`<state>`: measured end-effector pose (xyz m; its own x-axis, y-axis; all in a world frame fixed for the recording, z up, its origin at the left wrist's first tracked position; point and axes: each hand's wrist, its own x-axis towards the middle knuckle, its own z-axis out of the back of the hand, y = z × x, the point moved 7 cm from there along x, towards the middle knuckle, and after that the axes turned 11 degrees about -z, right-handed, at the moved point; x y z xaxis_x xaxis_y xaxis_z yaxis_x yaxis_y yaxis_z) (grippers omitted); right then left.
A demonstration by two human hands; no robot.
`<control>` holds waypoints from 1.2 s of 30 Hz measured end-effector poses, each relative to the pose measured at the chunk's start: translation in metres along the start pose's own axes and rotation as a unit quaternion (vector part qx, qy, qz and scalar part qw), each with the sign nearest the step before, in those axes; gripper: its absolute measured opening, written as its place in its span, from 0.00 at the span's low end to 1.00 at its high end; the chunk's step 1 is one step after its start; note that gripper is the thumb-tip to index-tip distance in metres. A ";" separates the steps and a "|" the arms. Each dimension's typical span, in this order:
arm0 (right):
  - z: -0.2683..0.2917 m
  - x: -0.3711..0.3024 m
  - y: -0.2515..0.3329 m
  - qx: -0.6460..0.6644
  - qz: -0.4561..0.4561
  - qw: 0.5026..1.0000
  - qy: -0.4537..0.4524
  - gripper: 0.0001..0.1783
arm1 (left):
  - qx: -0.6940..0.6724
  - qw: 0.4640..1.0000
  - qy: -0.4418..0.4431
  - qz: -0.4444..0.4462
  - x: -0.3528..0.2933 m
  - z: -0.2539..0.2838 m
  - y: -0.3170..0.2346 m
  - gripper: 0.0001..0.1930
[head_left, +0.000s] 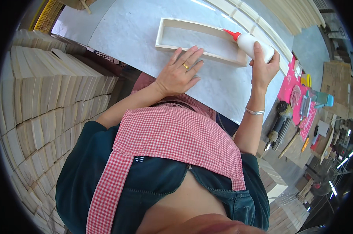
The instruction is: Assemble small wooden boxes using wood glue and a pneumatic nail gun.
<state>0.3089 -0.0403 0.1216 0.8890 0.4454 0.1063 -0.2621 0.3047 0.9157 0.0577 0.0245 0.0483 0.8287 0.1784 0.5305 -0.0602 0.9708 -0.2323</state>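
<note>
one bottle [247, 43] in right hand [264, 69], white print [139, 159] on shirt [155, 175]

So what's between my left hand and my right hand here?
In the head view, part of the pale wooden frame lies between your left hand and right hand, with pale grey tabletop showing nearer your body.

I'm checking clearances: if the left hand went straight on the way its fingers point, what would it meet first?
Probably the near long side of the wooden frame: the left hand overlaps it at the fingertips, though depth leaves contact unclear.
</note>
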 end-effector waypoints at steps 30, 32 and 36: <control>0.113 -0.019 -0.017 -0.125 -0.135 0.983 -0.027 0.25 | 0.013 0.999 -0.032 -0.011 -0.004 -0.006 0.001 0.21; 0.108 -0.023 -0.017 -0.126 -0.145 0.981 -0.012 0.25 | 0.013 0.999 -0.035 -0.010 -0.004 -0.003 0.001 0.20; 0.081 -0.046 -0.007 0.104 -0.048 0.993 0.036 0.26 | 0.039 0.995 -0.076 -0.049 -0.006 0.005 -0.004 0.18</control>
<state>0.3006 -0.1312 0.1420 0.8749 0.4843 -0.0073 -0.0867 0.1714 0.9814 0.0498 0.0206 0.0498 0.7393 0.0981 0.6662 -0.0306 0.9932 -0.1122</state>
